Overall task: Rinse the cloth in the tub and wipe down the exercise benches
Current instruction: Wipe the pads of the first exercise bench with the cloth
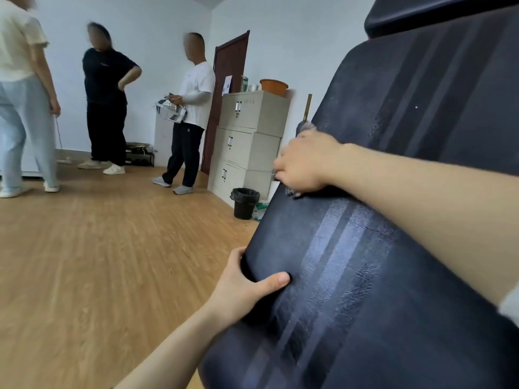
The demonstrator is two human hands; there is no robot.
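Both hands are on one black bench [379, 248]. The left hand [244, 290] clamps the bench's near edge, thumb on top and fingers wrapped under. The right hand [306, 161] grips the grey cloth [307, 126], pressed to the bench's far-left edge and mostly hidden under the palm. Risks: the cloth could slide past that edge and drop, and wet streaks on the bench could make the bracing thumb slip.

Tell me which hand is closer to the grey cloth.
Right. The right hand holds the cloth against the bench pad; the left hand grips the pad's edge lower down, apart from it.
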